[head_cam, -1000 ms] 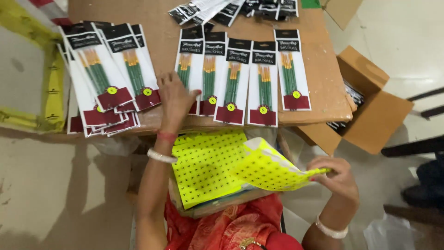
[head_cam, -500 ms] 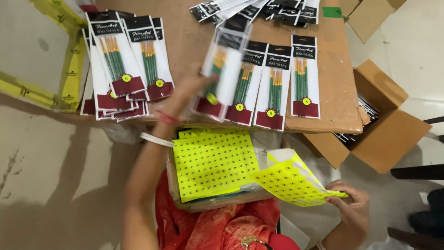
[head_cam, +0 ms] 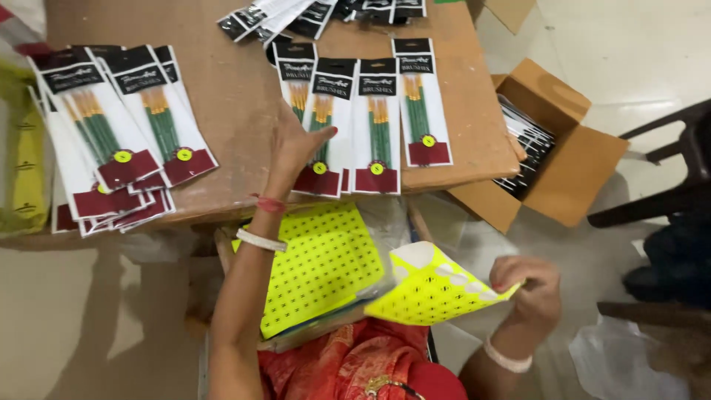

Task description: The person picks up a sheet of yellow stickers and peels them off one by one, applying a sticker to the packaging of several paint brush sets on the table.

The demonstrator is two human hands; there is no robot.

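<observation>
Left hand now lower, perhaps touching packs

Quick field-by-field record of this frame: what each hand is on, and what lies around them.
left hand: resting on brush packs laid in a row on the wooden table
right hand: pinching a curled yellow sticker sheet
lap: flat yellow sticker sheet
table left: fanned pile of brush packs
floor right: open cardboard box with more packs
</observation>
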